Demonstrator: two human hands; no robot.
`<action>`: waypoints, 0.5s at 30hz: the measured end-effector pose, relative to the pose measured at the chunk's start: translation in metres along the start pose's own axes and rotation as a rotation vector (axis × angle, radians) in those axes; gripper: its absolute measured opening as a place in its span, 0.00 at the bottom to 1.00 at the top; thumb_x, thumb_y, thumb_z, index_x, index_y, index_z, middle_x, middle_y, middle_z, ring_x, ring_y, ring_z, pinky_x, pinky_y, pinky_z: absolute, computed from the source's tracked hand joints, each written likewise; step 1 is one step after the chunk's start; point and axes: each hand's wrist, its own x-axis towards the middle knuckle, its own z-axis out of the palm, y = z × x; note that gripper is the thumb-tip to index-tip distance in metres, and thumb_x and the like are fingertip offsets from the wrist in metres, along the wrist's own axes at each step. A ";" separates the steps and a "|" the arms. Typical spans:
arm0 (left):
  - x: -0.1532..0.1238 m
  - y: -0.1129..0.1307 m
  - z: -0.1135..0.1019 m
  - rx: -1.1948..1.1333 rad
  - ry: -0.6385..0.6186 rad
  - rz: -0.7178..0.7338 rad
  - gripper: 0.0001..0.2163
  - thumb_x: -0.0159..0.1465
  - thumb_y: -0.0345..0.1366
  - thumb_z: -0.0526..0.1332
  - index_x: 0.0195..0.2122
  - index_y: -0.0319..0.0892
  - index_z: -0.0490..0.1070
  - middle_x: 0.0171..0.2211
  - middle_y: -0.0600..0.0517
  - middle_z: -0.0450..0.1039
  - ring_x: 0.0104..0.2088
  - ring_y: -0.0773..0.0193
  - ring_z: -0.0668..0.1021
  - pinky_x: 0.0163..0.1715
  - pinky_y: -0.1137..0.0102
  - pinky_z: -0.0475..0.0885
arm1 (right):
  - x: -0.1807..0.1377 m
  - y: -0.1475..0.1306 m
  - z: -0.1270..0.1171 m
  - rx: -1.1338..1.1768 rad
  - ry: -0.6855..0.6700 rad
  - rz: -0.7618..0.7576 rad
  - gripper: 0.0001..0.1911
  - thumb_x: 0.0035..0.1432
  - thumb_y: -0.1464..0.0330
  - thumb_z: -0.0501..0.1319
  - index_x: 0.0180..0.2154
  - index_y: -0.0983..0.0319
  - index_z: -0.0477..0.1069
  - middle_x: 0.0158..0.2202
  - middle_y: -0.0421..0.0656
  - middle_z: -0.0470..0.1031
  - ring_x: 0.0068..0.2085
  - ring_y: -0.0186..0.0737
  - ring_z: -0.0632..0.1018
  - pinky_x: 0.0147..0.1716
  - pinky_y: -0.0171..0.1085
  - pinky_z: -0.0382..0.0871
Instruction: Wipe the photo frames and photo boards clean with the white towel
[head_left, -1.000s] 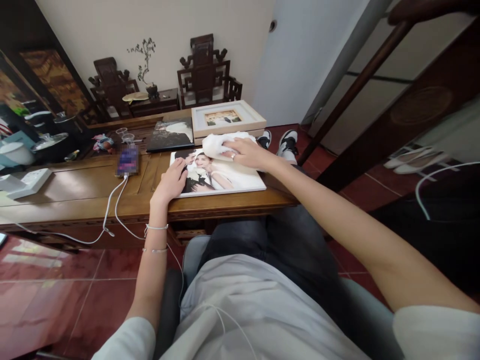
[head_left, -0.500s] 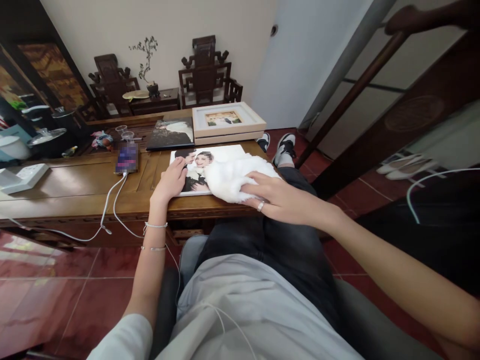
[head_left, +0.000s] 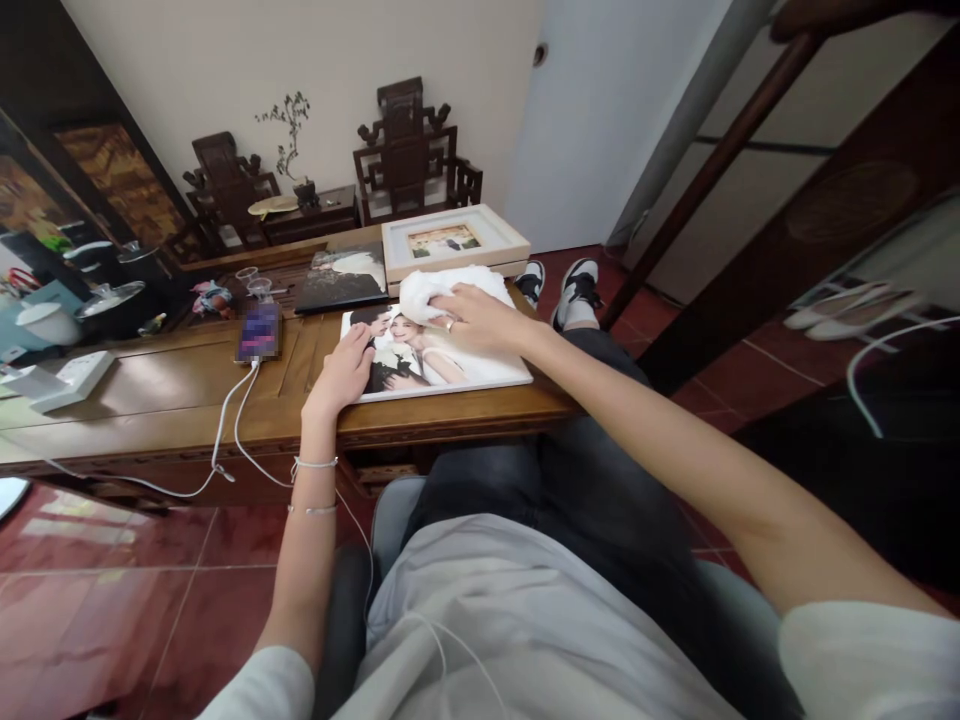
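- Nearest me, at the bottom of the frame, I see the wearer's pale grey shirt point(head_left: 480, 610) and dark trousers point(head_left: 480, 480).
- Above them, my view crosses a glossy brown wooden table point(head_left: 277, 405).
- At its near edge, mid-frame, lies a flat white-edged rectangular photo panel point(head_left: 450, 375) showing a couple.
- I have the left hand point(head_left: 346, 368) resting on the panel's left edge, fingers close together and gripping nothing.
- I see the right hand point(head_left: 480, 318) with its fingers curled into a fluffy white cloth point(head_left: 424, 290), which lies over the panel's upper part.
- Left of the panel, a phone with a blurred purple screen point(head_left: 257, 335) has a white cable point(head_left: 225, 420) plugged in.
- Just beyond the panel sit a dark photo panel point(head_left: 341, 280) and, right of it, a pale wooden picture frame point(head_left: 444, 240).
- Upper centre, farthest off, I see a dark carved wooden chair point(head_left: 405, 145).
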 end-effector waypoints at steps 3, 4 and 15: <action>-0.002 0.002 0.000 0.004 0.005 0.015 0.25 0.73 0.38 0.45 0.70 0.43 0.59 0.73 0.44 0.55 0.74 0.55 0.56 0.72 0.53 0.53 | -0.028 -0.024 -0.005 -0.031 0.001 -0.004 0.16 0.66 0.70 0.50 0.46 0.64 0.75 0.45 0.55 0.77 0.49 0.58 0.71 0.52 0.52 0.62; -0.002 0.003 -0.001 0.006 0.006 0.013 0.25 0.73 0.38 0.45 0.70 0.43 0.59 0.73 0.45 0.55 0.74 0.56 0.56 0.72 0.53 0.53 | -0.042 -0.033 -0.009 -0.027 -0.006 -0.017 0.15 0.66 0.70 0.51 0.45 0.63 0.75 0.44 0.55 0.77 0.48 0.57 0.71 0.52 0.52 0.63; -0.006 0.008 -0.003 -0.002 -0.004 -0.014 0.24 0.73 0.37 0.46 0.69 0.42 0.61 0.73 0.44 0.55 0.74 0.54 0.56 0.72 0.51 0.53 | -0.106 -0.052 -0.039 0.174 -0.133 -0.151 0.15 0.67 0.65 0.51 0.43 0.58 0.76 0.42 0.51 0.74 0.46 0.54 0.74 0.48 0.50 0.69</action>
